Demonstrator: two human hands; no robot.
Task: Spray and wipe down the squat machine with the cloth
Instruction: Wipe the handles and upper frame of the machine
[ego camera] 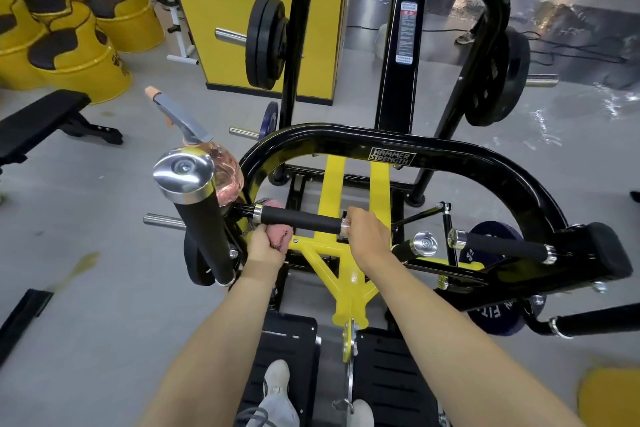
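**Position.** The reference point is the black foam handle (301, 218), a horizontal bar on the machine (450, 156).
- The left grip (265, 248) sits just below the handle's left end, fingers curled round the pink cloth (278, 236), which is bunched in the fist. The cloth lies at the handle's underside; contact cannot be confirmed.
- The right grip (367, 236) is wrapped over the handle's right end, at the chrome collar (344, 226).
- The bottle (227, 173) stands beyond the handle's left end, unheld. Its support is hidden.

**Handling.**
- Cloth: judged soft and light, and it should fold to any curve. Hold it as a wad in the palm and wrap it round the bar.
- Handle: the foam sleeve is probably slightly yielding and high in friction, so the cloth is likely to drag. Expect to press firmly and stroke along the bar's length.
- Collar: polished metal, likely slick, and a poor place to brace. The foam beside it offers a surer hold.
- Machine: the steel frame is rigid and heavy and should not shift under wiping force.
- Bottle: clear, and the fill level cannot be read. Take it at the neck, below the trigger.
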